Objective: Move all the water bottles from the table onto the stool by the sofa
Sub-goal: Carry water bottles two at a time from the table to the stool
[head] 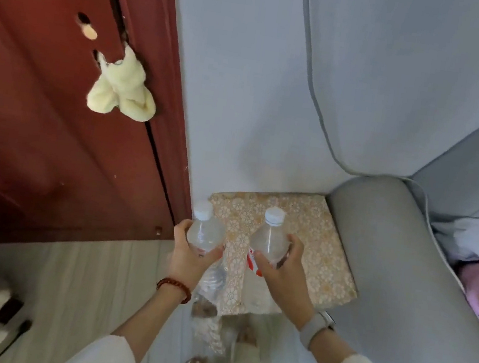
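Each hand's grip, left hand [191, 254] and right hand [284, 272], encloses one clear ribbed plastic water bottle [205, 232] [270, 241] above the square floral-fabric stool [316, 241].

stool top [313, 241] bare | sofa arm [398, 265] right | door [55, 124] left

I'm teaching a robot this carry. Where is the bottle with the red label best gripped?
Grip the red-label bottle around its upper body, just below the shoulder, coming from the right side as the right hand does. It stands upright, and the round body there fits a wrapping grip.
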A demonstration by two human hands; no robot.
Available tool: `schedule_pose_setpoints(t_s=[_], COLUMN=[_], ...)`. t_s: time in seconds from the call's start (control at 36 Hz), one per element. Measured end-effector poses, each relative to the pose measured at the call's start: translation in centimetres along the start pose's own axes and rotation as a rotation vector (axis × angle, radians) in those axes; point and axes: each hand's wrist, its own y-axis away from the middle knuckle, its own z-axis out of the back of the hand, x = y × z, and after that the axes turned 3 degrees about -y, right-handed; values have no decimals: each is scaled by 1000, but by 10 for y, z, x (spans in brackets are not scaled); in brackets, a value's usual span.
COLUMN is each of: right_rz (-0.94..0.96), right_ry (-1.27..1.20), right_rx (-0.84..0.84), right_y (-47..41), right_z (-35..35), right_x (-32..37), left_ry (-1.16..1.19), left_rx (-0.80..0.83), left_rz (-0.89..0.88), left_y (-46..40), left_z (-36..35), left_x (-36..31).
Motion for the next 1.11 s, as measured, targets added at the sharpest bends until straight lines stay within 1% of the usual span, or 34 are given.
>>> schedule_pose_setpoints(t_s=[0.17,0.25,0.36,0.44,0.53,0.58,0.64,0.69,0.86,1.0,1.11], right_rz=[-24,7,34,30,65,74,47,15,-28,-36,-62], right_ry=[-5,-5,-85,-152,-153,-155,-159,-169,-234,-275,-320], right_rx=[1,5,-12,-14,-29,-7,23,26,-36,-118,-137], right_y=[-117,-167,-222,-250,-266,-273,-276,-276,-274,-272,-270], right_z=[-17,-27,-41,-50,-55,-58,-61,-63,-70,-80,-86], right_x=[-34,-53,-65,-69,-70,-72,-72,-72,-66,-64,-63], left_ry=[-63,-105,-146,-133,-102,-55,-7,-6,-50,-76,-94], left_rx=[-62,-103,-166,-238,-282,-308,-317,-306,-238,-280,-270], left_rz=[42,46,23,-2,-2,29,60,52,-19,-16,-22], left_y=[-98,-140,-179,-194,-204,-213,-219,-220,-218,-221,-221], left_z=[-62,-88,-113,-128,-140,-146,-149,-150,-147,-150,-150], left_x=[19,25,27,28,27,27,24,23,28,31,33])
